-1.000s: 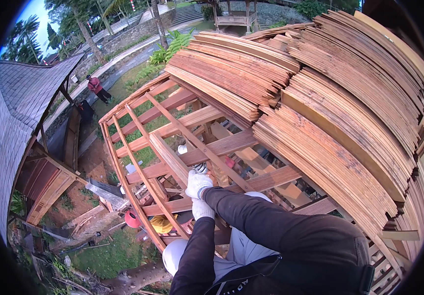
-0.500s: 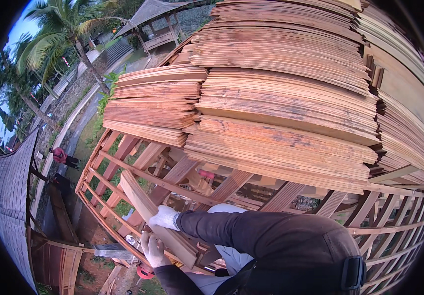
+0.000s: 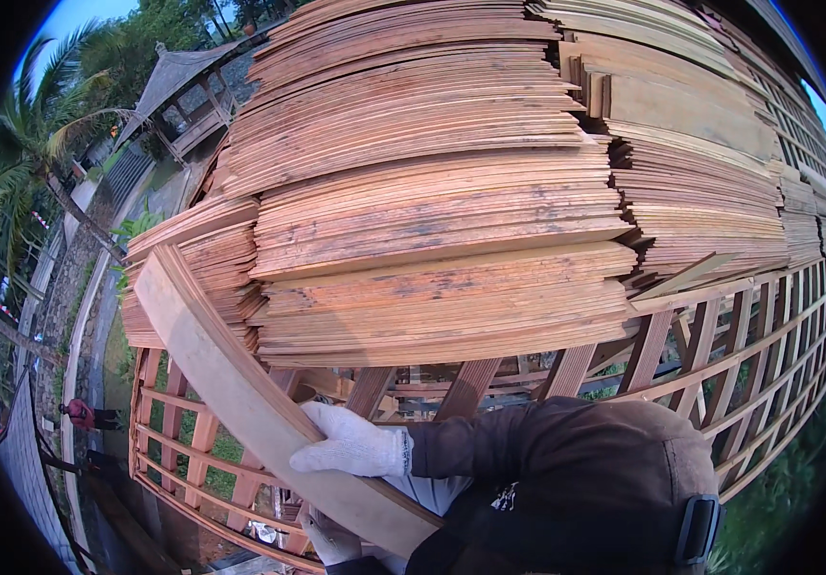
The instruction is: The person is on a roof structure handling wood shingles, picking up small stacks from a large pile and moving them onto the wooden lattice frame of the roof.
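A bundle of long, thin wooden boards (image 3: 226,369) slants from the stacks at upper left down toward my body. My right hand (image 3: 350,441), in a white knitted glove, is closed over the middle of the bundle, its thumb and fingers pressed on the wood. Below the bundle's lower edge is my gloved left hand (image 3: 331,539), close to the boards. Its fingers are partly hidden, so its grip is unclear. The bundle's near end reaches my dark clothing.
Large stacks of thin boards (image 3: 442,206) rest across an open roof frame of rafters (image 3: 648,352) and battens (image 3: 211,450), with gaps to the ground below. One loose board (image 3: 686,276) lies at the right. A person in red (image 3: 80,414) is far below left, near palms and a pavilion (image 3: 178,91).
The bundle has been raised and now overlaps the left stack. My right hand has moved down its length with it. The view has swung right, and my left hand sits lower.
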Demonstrator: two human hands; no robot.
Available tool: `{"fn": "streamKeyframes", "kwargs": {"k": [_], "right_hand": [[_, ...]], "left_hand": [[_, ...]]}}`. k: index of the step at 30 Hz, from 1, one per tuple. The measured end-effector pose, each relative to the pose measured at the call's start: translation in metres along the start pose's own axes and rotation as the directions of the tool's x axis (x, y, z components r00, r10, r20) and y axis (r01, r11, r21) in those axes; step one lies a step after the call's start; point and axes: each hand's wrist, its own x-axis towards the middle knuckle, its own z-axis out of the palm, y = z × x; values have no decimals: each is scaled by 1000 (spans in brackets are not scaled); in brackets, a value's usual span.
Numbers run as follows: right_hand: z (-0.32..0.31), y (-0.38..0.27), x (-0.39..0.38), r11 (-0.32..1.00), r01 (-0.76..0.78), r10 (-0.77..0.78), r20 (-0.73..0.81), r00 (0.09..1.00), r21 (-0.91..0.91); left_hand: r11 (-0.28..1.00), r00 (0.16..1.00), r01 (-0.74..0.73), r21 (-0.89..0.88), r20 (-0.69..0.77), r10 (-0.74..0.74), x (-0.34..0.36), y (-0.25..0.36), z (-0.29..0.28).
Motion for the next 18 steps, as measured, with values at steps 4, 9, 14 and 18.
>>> {"fn": "streamKeyframes", "kwargs": {"k": [4, 9, 14, 18], "right_hand": [[-40, -75, -12, 952, 305, -303, -186, 935, -14], [-114, -149, -32, 808, 559, -567, -503, 653, -185], [-181, -216, -100, 738, 565, -606, -732, 312, -370], [-249, -249, -171, 675, 599, -587, -805, 82, -432]], "left_hand": [[973, 975, 21, 229, -221, 31, 42, 51, -92], [862, 878, 306, 405, -471, -90, 69, 47, -162], [637, 850, 526, 565, -376, -369, 68, 7, -172], [573, 834, 548, 610, -344, -432, 73, -11, -180]]}}
